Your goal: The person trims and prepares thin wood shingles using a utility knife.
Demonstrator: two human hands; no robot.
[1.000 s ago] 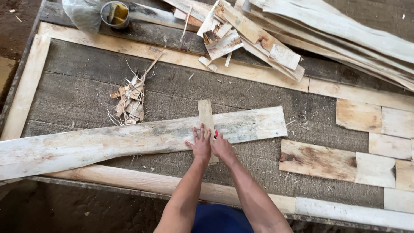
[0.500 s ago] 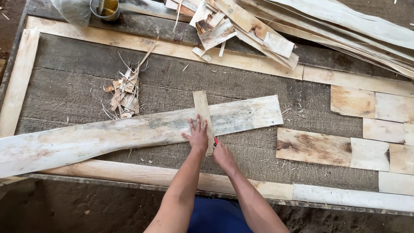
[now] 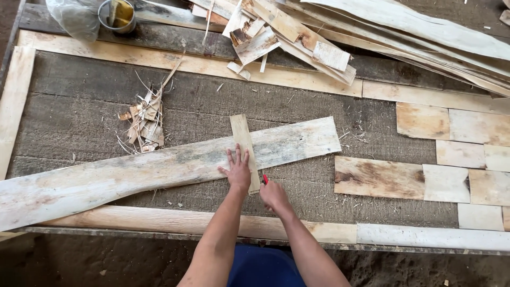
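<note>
Two bare forearms, no sleeves, no rings on the left hand [image 3: 238, 171]; blue garment [image 3: 263, 267] showing below.

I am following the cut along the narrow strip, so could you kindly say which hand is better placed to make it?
Probably the right hand: it holds the red tool at the narrow strip, while the left hand presses it flat.

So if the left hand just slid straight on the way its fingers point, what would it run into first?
The left hand lies flat on the long pale veneer sheet, fingers pointing up the bench beside the narrow wood strip. Straight on, it would probably cross the sheet's far edge onto the dark bench top.
</note>
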